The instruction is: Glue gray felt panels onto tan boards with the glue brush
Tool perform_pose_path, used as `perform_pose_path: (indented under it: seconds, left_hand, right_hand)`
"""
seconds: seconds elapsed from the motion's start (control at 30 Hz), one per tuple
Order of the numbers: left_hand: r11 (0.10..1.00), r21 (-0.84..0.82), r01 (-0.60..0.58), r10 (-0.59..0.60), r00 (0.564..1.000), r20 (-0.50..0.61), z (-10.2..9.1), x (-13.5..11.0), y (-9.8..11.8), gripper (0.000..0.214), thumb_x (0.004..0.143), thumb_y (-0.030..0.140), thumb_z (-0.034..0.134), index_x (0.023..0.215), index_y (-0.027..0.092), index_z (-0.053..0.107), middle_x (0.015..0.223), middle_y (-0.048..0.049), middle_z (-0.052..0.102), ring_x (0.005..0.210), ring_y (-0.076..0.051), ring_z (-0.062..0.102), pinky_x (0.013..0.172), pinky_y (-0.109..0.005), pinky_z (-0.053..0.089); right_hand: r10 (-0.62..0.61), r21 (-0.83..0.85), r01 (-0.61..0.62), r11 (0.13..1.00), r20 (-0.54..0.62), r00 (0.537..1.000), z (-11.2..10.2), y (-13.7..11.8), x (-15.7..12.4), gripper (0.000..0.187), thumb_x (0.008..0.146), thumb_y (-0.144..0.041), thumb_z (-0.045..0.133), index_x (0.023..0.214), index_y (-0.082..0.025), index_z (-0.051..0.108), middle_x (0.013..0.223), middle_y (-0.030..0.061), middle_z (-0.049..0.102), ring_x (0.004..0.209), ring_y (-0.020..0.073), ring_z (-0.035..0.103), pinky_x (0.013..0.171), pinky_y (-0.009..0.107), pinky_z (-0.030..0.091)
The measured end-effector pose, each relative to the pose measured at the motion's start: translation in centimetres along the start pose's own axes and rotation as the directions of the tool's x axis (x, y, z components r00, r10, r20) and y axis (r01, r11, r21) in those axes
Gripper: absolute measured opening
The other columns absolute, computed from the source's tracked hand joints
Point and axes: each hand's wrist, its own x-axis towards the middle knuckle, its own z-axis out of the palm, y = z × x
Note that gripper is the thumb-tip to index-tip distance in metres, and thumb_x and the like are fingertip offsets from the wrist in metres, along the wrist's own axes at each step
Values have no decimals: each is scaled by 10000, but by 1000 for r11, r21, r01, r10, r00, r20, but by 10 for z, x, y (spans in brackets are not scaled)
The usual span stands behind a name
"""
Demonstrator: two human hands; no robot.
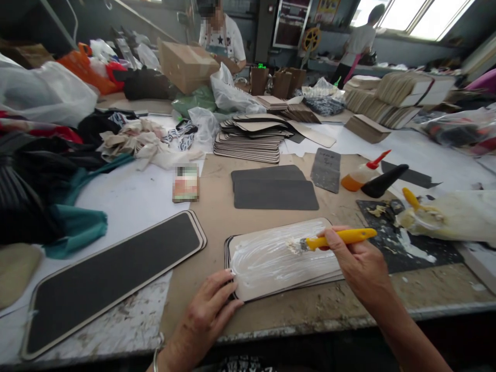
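My right hand (360,261) is closed around the yellow handle of a paintbrush (341,238). Its bristles, clotted with whitish glue, touch the top panel (271,268) of a small stack of pale, round-cornered boards. White streaks of glue cover much of that panel. At the stack's near left corner rests my left hand (207,312), fingers stretched out and fingertips touching the edge. Two dark grey rectangular pieces (276,195) lie just beyond the stack. To the left is a long pile of boards topped with a dark panel (116,281) with a pale border.
On the right, a second yellow-handled brush (413,199) lies in a glue-smeared container (430,219). Near it are a red-tipped bottle (358,176) and a black cone-shaped object (383,181). Cloth scraps (132,142) crowd the left; stacked boards (250,144) stand behind. Two people are farther back.
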Motion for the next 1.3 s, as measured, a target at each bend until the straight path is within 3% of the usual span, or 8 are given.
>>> perform_pose_path:
  seconds: [0.17,0.27,0.43,0.57,0.67,0.8,1.03,1.3]
  left_hand:
    - [1000,-12,15,-15,1000,13,2,-4,-2,193,811,162,579,1002,180,599,1073,-94,627,1047,-190,591,897,-321,525]
    - [1000,-8,19,-19,1000,13,2,-4,-1,184,816,171,572,995,189,605,1064,-91,631,1036,-190,598,888,-329,530]
    - [1000,-17,21,-21,1000,-18,-6,5,3,114,816,193,562,908,190,629,989,-81,663,950,-172,638,829,-273,545]
    - [990,-27,140,-142,987,-80,-13,33,-2,129,822,261,547,897,208,637,904,-45,679,837,-145,661,777,-241,543]
    - [920,-71,385,-390,917,-85,-10,72,-16,214,783,362,562,913,205,628,892,-45,682,774,-167,665,758,-297,539]
    - [739,-99,667,-670,743,8,8,133,-43,337,709,339,582,996,163,599,991,-89,664,835,-194,651,786,-322,506]
    - [644,-51,763,-765,643,-26,40,189,-85,224,637,328,641,778,156,611,697,-49,641,706,-217,617,675,-315,453]
    - [558,-198,806,-824,567,-15,49,194,-100,133,574,286,644,559,194,549,519,15,551,557,-161,526,558,-270,363]
  right_hand:
    - [-39,257,-33,966,270,962,32,-25,-47,313,858,-426,480,759,-166,624,719,38,629,673,154,612,612,231,503]
    - [-51,246,-27,969,305,951,43,-17,-60,293,864,-410,474,778,-170,619,715,33,621,657,150,600,621,234,495]
    - [17,-14,-17,1000,20,1000,-5,9,-31,326,848,-465,452,798,-185,611,773,50,639,747,185,600,694,274,474]
    - [13,-123,-18,992,-45,999,-43,14,15,365,878,-474,366,797,-204,598,828,46,652,825,190,602,745,281,445]
    - [-15,-286,19,958,16,1000,-40,24,58,326,872,-426,366,862,-187,588,748,50,643,741,196,606,689,285,434]
    - [71,-597,56,800,187,980,-11,58,110,290,870,-341,383,905,-152,600,746,96,650,735,235,618,653,301,402]
    - [164,-606,15,795,239,957,32,106,151,237,839,-347,485,843,-149,614,830,112,672,785,226,622,658,278,407]
    - [198,-517,-33,855,267,943,29,111,172,139,744,-302,573,672,-186,547,616,10,612,596,163,582,536,240,383]
